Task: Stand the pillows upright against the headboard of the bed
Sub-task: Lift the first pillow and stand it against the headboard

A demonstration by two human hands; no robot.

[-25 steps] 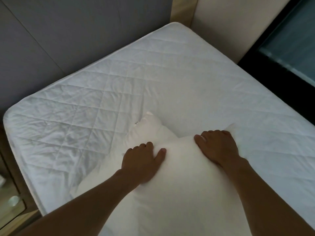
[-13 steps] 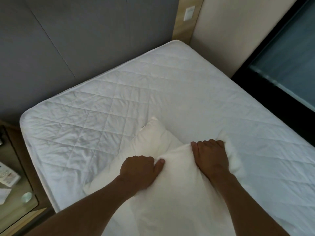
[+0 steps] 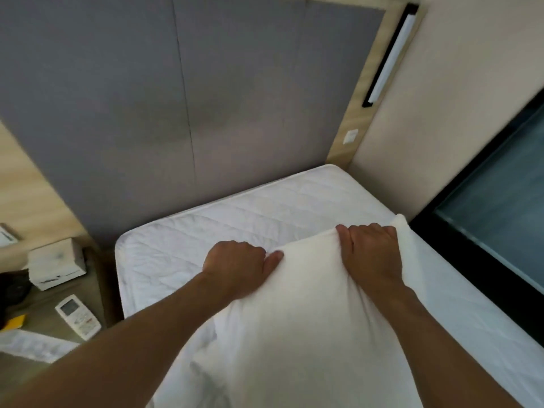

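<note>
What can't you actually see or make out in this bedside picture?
Head view:
- Fingertips of the left hand and right hand: curled over the pillow edge.
- Pillow's near end: cut off by the bottom edge.
- Remote control buttons: too small, blurred.

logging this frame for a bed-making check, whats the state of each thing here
pillow: held by its far edge, not yet at the headboard
left hand: grip closed on the pillow's edge
right hand: grip closed on the pillow's edge
mattress: covered by a quilted white pad, strip along the headboard bare
headboard: nothing leaning on it
remote: lying face up on the bedside table
wall light: looks unlit
</note>
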